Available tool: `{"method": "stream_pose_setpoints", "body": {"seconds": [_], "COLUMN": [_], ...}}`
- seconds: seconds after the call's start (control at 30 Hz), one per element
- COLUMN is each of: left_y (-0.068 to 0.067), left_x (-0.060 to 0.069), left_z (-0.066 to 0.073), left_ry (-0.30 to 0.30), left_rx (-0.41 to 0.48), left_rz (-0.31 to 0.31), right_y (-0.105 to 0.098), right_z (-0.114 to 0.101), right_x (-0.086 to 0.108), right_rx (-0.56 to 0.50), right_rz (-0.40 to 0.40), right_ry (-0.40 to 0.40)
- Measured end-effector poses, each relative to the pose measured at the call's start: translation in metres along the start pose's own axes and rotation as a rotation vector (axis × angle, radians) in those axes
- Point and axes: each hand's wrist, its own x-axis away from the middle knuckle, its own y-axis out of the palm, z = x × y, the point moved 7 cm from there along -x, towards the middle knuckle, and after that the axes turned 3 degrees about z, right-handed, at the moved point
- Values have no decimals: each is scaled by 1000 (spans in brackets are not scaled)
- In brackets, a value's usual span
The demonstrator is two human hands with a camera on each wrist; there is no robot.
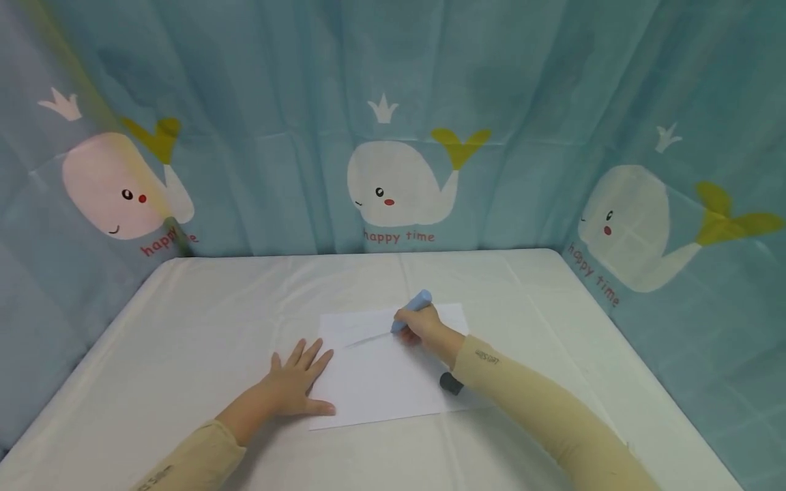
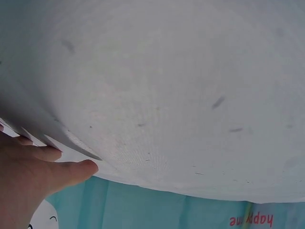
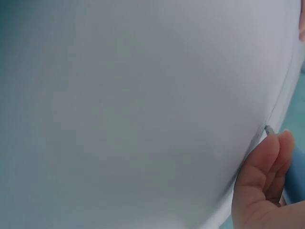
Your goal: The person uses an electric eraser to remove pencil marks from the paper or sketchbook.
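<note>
A white sheet of paper [image 1: 374, 389] lies on the table. My right hand [image 1: 420, 324] grips a thick light-blue marker [image 1: 420, 301], tilted, with its narrow tip at the paper. A thin line [image 1: 368, 339] runs left from that tip across the sheet. In the right wrist view, the thumb and a finger of my right hand [image 3: 264, 181] pinch the marker [image 3: 296, 176] close to its tip. My left hand [image 1: 293, 385] lies with fingers spread at the sheet's left edge, some fingertips on the paper. Its thumb [image 2: 76, 171] is stretched out in the left wrist view.
A small dark object [image 1: 451, 383] sits below the right sleeve [image 1: 491, 368]; what it is I cannot tell. White cloth covers the table [image 1: 245, 300]. Blue curtains [image 1: 276, 170] with printed whales stand around its back and sides.
</note>
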Motion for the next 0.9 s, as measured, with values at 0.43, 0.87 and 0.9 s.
{"method": "stream_pose_setpoints", "body": {"seconds": [0.43,0.87,0.9], "left_y": [-4,-1,-1], "left_x": [3,1,1], "left_z": [1,0,0], "left_ry": [0,2,-1], "left_rx": [-5,-24,-21], "left_rz": [9,2,3], "right_y": [6,5,5], "right_z": [-2,-1,-1], "right_x": [2,3,4], "right_rx": [0,-5,-6], "right_rz": [-9,-19,-23], "right_ry": [-15,-3,-4]}}
